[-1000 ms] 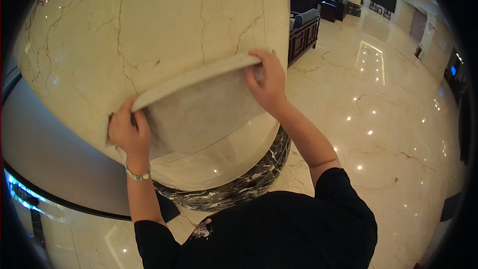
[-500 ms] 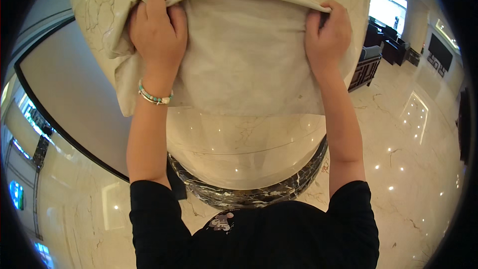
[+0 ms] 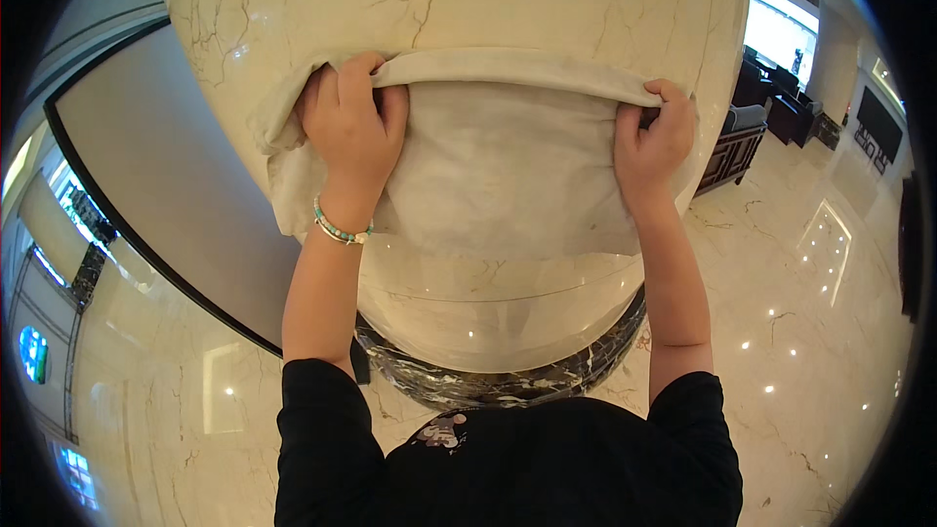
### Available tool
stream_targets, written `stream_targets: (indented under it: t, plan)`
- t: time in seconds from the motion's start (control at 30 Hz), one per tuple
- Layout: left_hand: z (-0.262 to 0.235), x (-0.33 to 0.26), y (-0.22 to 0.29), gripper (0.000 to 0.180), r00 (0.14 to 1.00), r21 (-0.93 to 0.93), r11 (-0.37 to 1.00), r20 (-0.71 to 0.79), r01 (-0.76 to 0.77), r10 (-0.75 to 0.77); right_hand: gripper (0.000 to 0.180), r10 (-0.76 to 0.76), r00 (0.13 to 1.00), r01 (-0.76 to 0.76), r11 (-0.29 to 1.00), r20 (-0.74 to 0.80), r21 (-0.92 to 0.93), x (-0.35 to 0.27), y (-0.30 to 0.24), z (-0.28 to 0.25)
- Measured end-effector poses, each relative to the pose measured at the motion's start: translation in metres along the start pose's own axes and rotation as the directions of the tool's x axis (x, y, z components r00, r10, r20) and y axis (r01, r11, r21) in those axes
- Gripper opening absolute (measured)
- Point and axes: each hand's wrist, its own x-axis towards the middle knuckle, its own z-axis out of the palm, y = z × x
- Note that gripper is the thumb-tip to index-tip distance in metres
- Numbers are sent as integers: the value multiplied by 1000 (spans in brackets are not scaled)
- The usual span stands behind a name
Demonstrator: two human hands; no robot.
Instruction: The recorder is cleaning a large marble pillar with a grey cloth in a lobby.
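A pale grey-beige cloth (image 3: 508, 171) lies spread against a rounded, polished marble column (image 3: 547, 0) with brown veins. Its upper edge is folded over into a band between my hands. My left hand (image 3: 353, 127), with a beaded bracelet (image 3: 340, 226) at the wrist, grips the cloth's upper left part, fingers curled round the fold. At the upper right corner, my right hand (image 3: 656, 141) pinches the edge between thumb and fingers. The cloth's lower edge hangs loosely above the column's lower part. Some fingertips are hidden in the folds.
Dark veined stone rings the column's base (image 3: 488, 385). On the left leans or stands a large pale panel (image 3: 185, 176) with a black frame, close to the column. Glossy marble floor (image 3: 781, 332) spreads to the right, with a dark wooden chair (image 3: 730, 151) and desks (image 3: 793, 117) farther off.
Both hands have come down the column with the cloth, bringing its folded upper edge lower. My left hand has also shifted a little to the right. Both hands keep their grip.
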Motion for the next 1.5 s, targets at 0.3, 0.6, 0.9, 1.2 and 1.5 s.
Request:
stream_targets:
  t: [0.3,0.6,0.9,1.2,1.5]
  plan:
    - [15,94,-2,14,988,82,986,-29,-148,151,20,199,980,-199,980,9,4,105,16,17]
    - [21,55,4,18,993,39,996,-84,-85,88,19,-17,990,16,1000,-140,-13,77,34,22]
    - [3,-15,46,18,984,22,992,130,-127,123,22,62,994,-60,998,-91,25,-17,44,-9]
    - [33,33,120,20,934,-15,972,276,-233,228,25,164,986,-164,986,-17,-29,34,125,-21]
    - [89,148,161,14,999,177,983,13,-47,45,33,242,944,-267,959,226,90,148,213,-2]
